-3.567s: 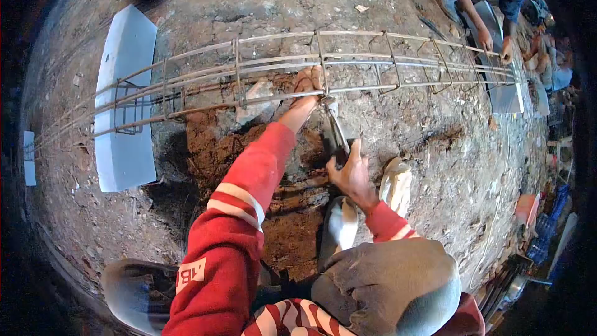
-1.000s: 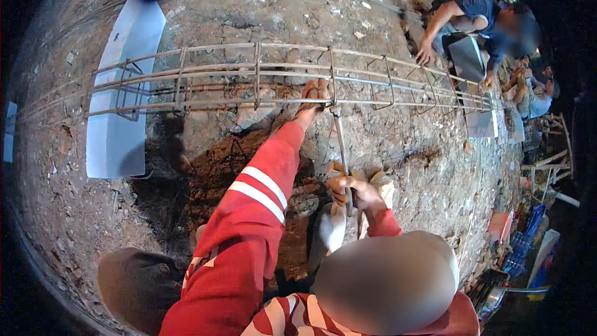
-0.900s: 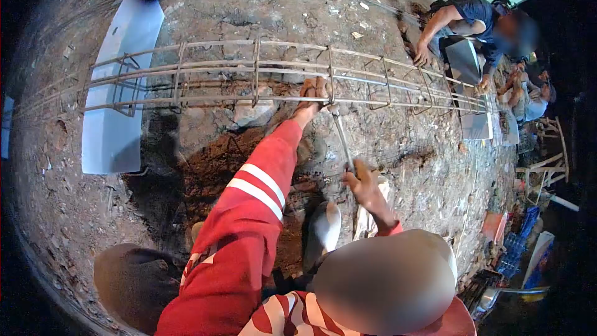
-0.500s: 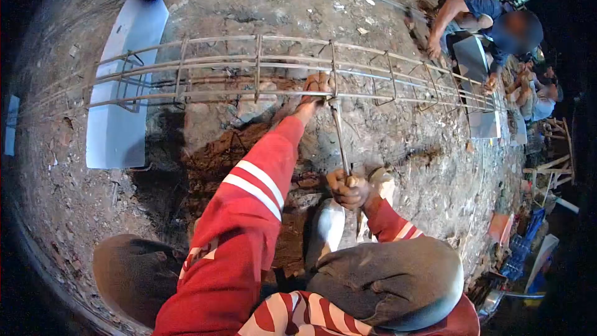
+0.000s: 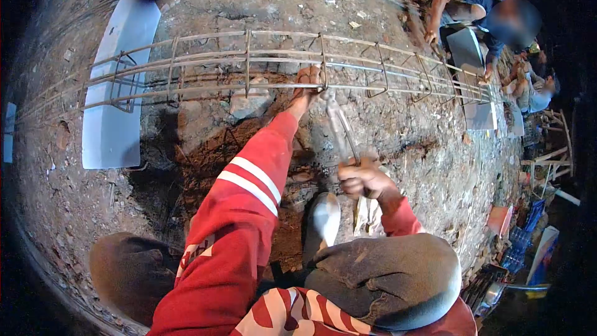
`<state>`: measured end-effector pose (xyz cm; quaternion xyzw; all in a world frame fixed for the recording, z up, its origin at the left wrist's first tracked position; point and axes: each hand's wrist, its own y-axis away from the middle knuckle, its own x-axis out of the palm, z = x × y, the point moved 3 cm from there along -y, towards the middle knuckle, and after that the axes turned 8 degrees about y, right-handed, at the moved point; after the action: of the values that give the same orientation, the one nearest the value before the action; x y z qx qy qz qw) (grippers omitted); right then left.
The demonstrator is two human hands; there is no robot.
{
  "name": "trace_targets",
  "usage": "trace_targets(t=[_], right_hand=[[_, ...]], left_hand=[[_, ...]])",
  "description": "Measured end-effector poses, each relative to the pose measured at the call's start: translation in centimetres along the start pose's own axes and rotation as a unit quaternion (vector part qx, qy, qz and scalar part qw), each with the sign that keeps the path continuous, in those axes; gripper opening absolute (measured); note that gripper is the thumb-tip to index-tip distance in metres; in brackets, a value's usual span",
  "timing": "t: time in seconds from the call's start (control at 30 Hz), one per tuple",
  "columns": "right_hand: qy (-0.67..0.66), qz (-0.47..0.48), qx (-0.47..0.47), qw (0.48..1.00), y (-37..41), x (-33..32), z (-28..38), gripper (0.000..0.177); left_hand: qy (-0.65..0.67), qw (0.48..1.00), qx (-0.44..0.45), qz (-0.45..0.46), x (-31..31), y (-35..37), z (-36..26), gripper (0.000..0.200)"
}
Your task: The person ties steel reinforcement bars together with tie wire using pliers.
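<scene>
A long rebar cage point(image 5: 211, 58) of thin rods and square stirrups runs across the view. My left hand point(image 5: 308, 82) is closed round its lower rods beside a stirrup, with some of the fingers hidden behind the metal. My right hand point(image 5: 364, 180) grips the handles of long metal pincers point(image 5: 339, 126), which are blurred by motion. Their handles are spread apart, and the head points up at the joint of rod and stirrup, just right of my left hand. Whether the jaws touch the wire there cannot be made out.
A white block point(image 5: 112, 124) lies under the cage at left, and another block point(image 5: 482, 116) at right. A co-worker point(image 5: 463, 9) crouches by the far end, hands near the cage; other people sit beyond. Wooden framing point(image 5: 553, 155) and a blue bottle point(image 5: 517, 249) are at right.
My right hand has shifted a little right, and the pincers' handles have spread from close together. The pincers' head has dropped slightly from the rod. My left hand stays on the cage.
</scene>
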<state>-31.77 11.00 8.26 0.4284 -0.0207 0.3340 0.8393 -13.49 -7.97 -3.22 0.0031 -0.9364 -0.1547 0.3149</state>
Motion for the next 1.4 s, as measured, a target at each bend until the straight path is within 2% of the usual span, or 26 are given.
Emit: trace_targets(t=[0.03, 0.13, 0.2, 0.27, 0.3, 0.33, 0.37, 0.4, 0.47, 0.53, 0.57, 0.6, 0.63, 0.67, 0.73, 0.77, 0.8, 0.87, 0.9, 0.93, 0.97, 1.13, 1.17, 1.2, 1.23, 1.4], right_hand=[[-0.208, 0.172, -0.046, 0.962, 0.0, -0.7, -1.7, 0.046], [-0.169, 0.177, -0.096, 0.965, -1.7, 2.1, -1.9, 0.053], [-0.123, 0.123, -0.094, 0.980, -1.5, 2.2, -1.8, 0.055], [0.153, -0.163, -0.123, 0.967, -1.1, 0.9, -1.3, 0.053], [0.344, -0.336, -0.130, 0.867, 0.4, 0.4, -0.7, 0.050], [0.500, -0.461, -0.151, 0.717, 2.0, 0.8, 0.5, 0.047], [0.554, -0.506, -0.148, 0.644, 3.2, 1.2, 1.5, 0.045], [0.570, -0.518, -0.145, 0.621, 4.0, 1.5, 2.4, 0.043], [0.580, -0.496, -0.152, 0.628, 4.7, 1.8, 3.5, 0.038], [0.562, -0.447, -0.160, 0.677, 3.8, 0.4, 3.1, 0.035], [0.450, -0.336, -0.113, 0.820, 2.7, -0.9, 2.7, 0.033], [0.186, -0.104, -0.017, 0.977, 1.5, -1.7, 1.2, 0.032], [-0.131, 0.143, 0.004, 0.981, 0.9, -3.4, -0.8, 0.034], [-0.111, 0.152, -0.046, 0.981, 0.5, -2.0, -0.8, 0.038], [-0.093, 0.149, -0.071, 0.982, -0.9, 1.1, -1.1, 0.044], [-0.025, 0.014, -0.083, 0.996, -2.3, 1.1, -2.3, 0.057], [0.023, 0.058, -0.115, 0.991, -2.1, 0.8, -2.3, 0.057], [0.206, -0.153, -0.070, 0.964, -1.0, 2.4, -0.6, 0.054], [0.205, -0.152, -0.071, 0.964, -0.9, 3.2, -0.7, 0.054], [0.346, -0.285, -0.126, 0.885, -0.1, 3.5, -0.6, 0.050], [0.471, -0.404, -0.175, 0.765, 0.6, 3.7, -0.2, 0.046], [0.544, -0.422, -0.157, 0.708, 0.4, 0.0, 0.2, 0.043], [0.242, -0.230, -0.126, 0.934, -0.4, -0.8, -0.5, 0.048], [-0.104, 0.000, -0.068, 0.992, -0.9, -0.3, -1.3, 0.053], [-0.249, 0.137, -0.124, 0.951, -1.9, 0.2, -2.6, 0.082], [-0.373, 0.356, -0.268, 0.814, -7.2, 1.7, -5.4, 0.078]], left_hand=[[0.000, 1.000, -0.002, -0.001, 0.0, -0.1, 0.1, 0.048], [-0.002, 1.000, 0.000, 0.000, -0.1, 0.1, -0.2, 0.048], [-0.001, 1.000, -0.002, -0.001, -0.2, 0.0, -0.3, 0.047], [-0.001, 1.000, -0.001, -0.002, -0.2, -0.1, -0.5, 0.047], [0.000, 1.000, 0.000, 0.000, -0.1, 0.0, -0.5, 0.047], [0.002, 1.000, -0.001, 0.000, -0.1, -0.1, -0.3, 0.047], [0.003, 1.000, 0.000, 0.001, 0.1, -0.2, -0.2, 0.047], [0.004, 1.000, 0.001, 0.001, 0.1, -0.3, -0.2, 0.047], [0.006, 1.000, 0.003, 0.001, 0.1, -0.3, -0.2, 0.046], [0.007, 1.000, 0.002, 0.000, 0.0, -0.2, 0.0, 0.046], [0.011, 1.000, 0.003, -0.001, 0.2, -0.2, 0.0, 0.046], [0.010, 1.000, 0.005, -0.003, 0.2, -0.1, -0.1, 0.046], [0.013, 1.000, 0.003, -0.002, 0.3, -0.2, 0.0, 0.046], [0.011, 1.000, 0.004, -0.003, 0.4, -0.5, -0.1, 0.046], [0.014, 1.000, 0.007, -0.007, -0.1, -0.4, -0.1, 0.045], [0.016, 1.000, 0.010, -0.010, -0.4, -0.5, -0.1, 0.045], [0.017, 1.000, 0.011, -0.015, -0.7, -0.4, -0.1, 0.045], [0.020, 0.999, 0.018, -0.036, -2.2, -0.5, 1.0, 0.045], [0.029, 0.998, 0.025, -0.052, -2.9, -0.3, 2.0, 0.045], [0.038, 0.997, 0.032, -0.066, -3.9, -0.1, 2.9, 0.045], [0.048, 0.996, 0.029, -0.070, -4.4, 0.6, 3.2, 0.044], [0.170, 0.974, -0.138, 0.059, -1.9, 8.7, 0.5, 0.064], [0.183, 0.968, -0.128, 0.115, -2.0, 8.8, 1.6, 0.064], [0.197, 0.958, -0.120, 0.171, -1.9, 8.8, 2.8, 0.065], [0.200, 0.952, -0.129, 0.193, -1.1, 9.9, 2.8, 0.065], [0.264, 0.917, -0.158, 0.252, 2.7, 12.4, -0.8, 0.069]])
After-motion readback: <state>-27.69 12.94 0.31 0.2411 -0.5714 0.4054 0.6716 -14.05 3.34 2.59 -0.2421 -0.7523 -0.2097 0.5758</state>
